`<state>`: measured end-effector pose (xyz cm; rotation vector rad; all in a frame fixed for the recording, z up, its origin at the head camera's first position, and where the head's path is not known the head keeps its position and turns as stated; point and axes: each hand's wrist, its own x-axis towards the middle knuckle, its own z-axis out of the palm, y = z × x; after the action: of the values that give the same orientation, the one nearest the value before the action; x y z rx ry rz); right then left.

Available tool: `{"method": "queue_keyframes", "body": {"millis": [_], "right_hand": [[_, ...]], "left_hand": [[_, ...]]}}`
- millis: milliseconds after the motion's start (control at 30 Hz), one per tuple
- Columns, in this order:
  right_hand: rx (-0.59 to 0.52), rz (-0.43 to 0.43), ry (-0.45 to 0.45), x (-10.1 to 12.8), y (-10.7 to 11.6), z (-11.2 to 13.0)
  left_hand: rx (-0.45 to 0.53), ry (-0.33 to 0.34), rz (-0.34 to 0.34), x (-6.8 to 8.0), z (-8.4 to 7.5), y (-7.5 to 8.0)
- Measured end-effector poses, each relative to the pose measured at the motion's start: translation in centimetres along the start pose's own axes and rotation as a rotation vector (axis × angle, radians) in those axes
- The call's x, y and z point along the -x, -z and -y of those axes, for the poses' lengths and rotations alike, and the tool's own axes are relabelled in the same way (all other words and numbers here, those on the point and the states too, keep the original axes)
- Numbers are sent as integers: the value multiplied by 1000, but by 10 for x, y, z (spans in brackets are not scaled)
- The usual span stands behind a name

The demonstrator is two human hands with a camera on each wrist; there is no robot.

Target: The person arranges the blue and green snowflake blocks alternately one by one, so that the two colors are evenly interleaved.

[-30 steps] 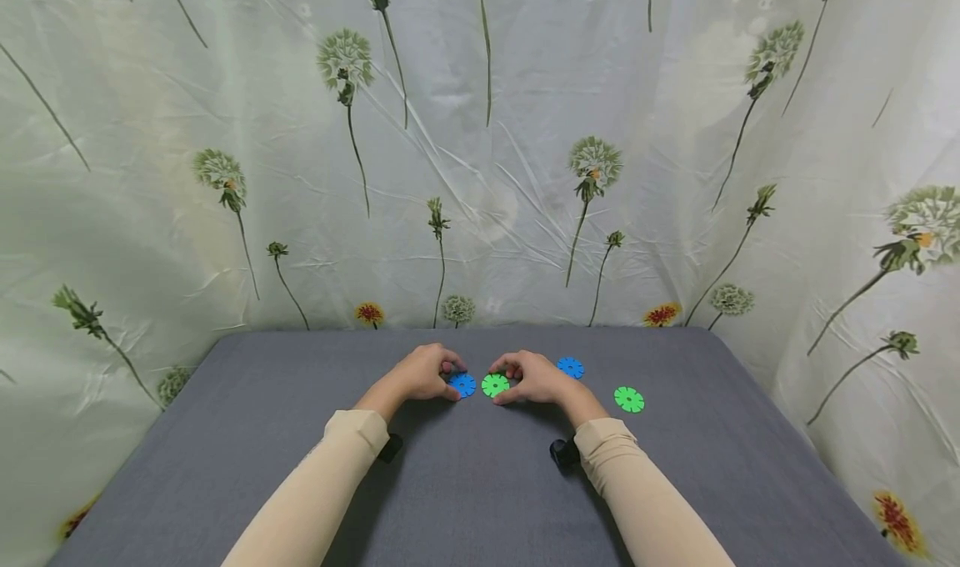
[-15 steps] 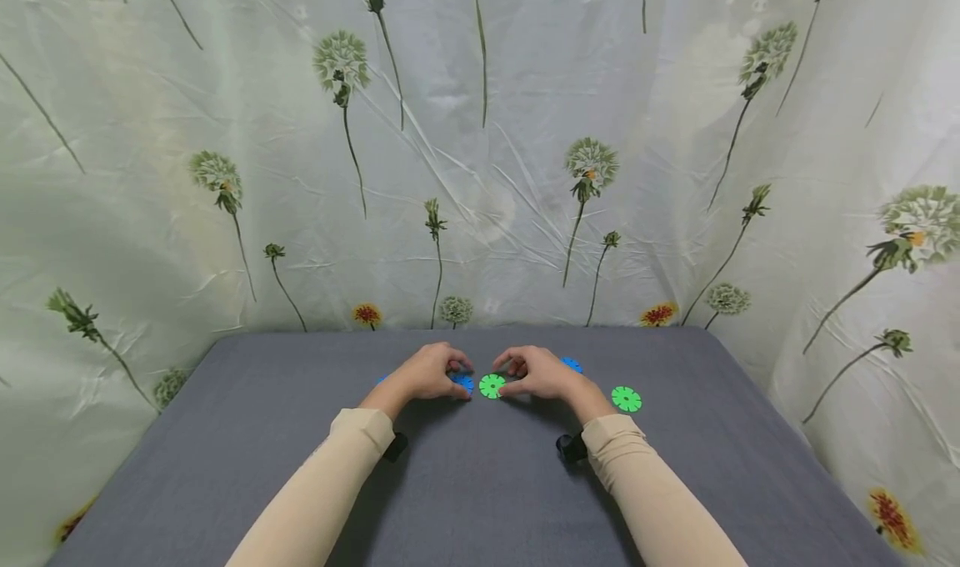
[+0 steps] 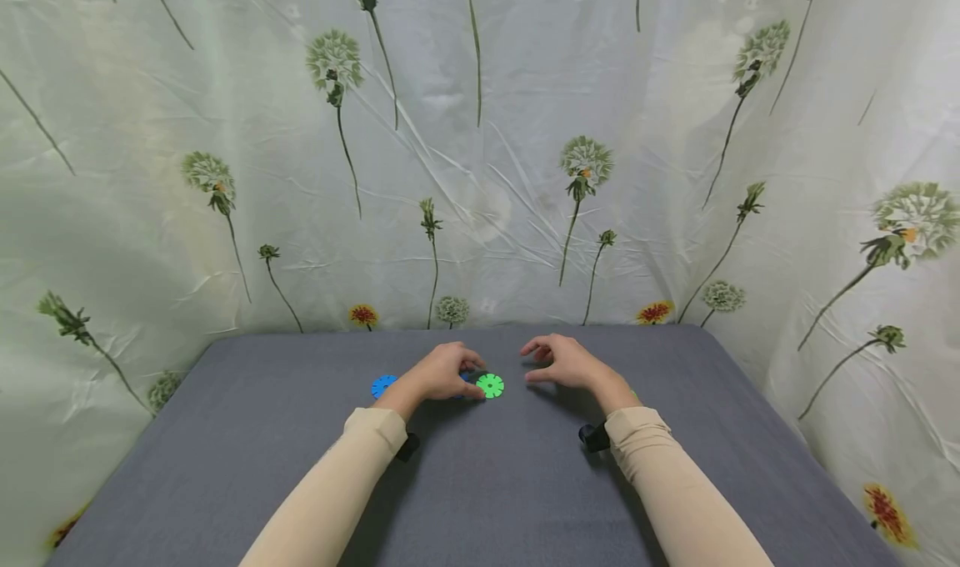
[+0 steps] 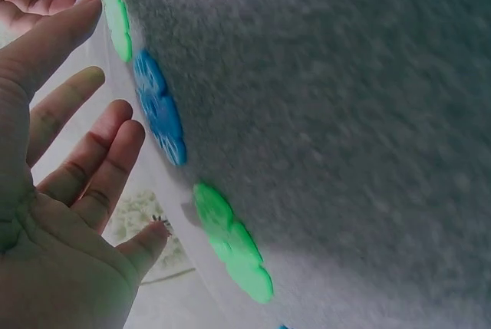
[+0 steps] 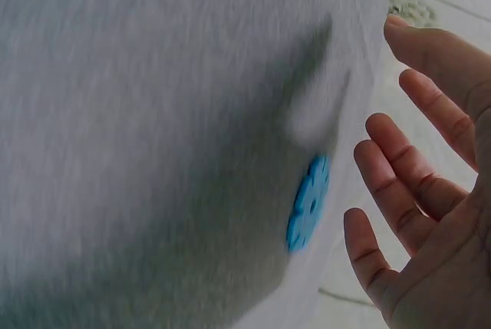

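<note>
Disc row (image 4: 160, 108) looks part-laid; blue notched disc (image 5: 309, 205) seems left over near right fingers (image 5: 391, 191).
My left hand (image 3: 438, 373), right hand (image 3: 576, 363): fingers apart, empty.

Green disc (image 3: 491, 378), blue disc (image 3: 382, 381), dandelion-patterned backdrop (image 3: 510, 258)

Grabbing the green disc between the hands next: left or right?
Probably the left hand: it sits right beside the green disc, while a visible gap separates the right hand from it.
</note>
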<state>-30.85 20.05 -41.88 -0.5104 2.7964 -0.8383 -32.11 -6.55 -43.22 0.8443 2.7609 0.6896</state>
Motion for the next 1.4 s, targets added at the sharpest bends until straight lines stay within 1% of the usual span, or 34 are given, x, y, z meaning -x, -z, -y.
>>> {"method": "queue_keyframes", "body": {"millis": [233, 433, 600, 733, 1000, 1300, 1400], "right_hand": [[7, -30, -54, 7, 11, -17], [18, -40, -93, 10, 18, -31], [22, -38, -98, 12, 20, -39], [30, -34, -99, 13, 21, -43], [19, -28, -131, 13, 22, -49], [2, -31, -125, 15, 22, -54], [-10, -41, -135, 15, 21, -54]], "left_hand": [[6, -30, 5, -5, -7, -6], [6, -20, 2, -6, -12, -9], [2, -12, 11, -7, -13, -11], [9, -11, 13, -8, -13, -12], [22, 2, 22, -9, -13, -11], [19, 7, 7, -9, -13, -12], [21, 5, 0, -9, -13, -12]]}}
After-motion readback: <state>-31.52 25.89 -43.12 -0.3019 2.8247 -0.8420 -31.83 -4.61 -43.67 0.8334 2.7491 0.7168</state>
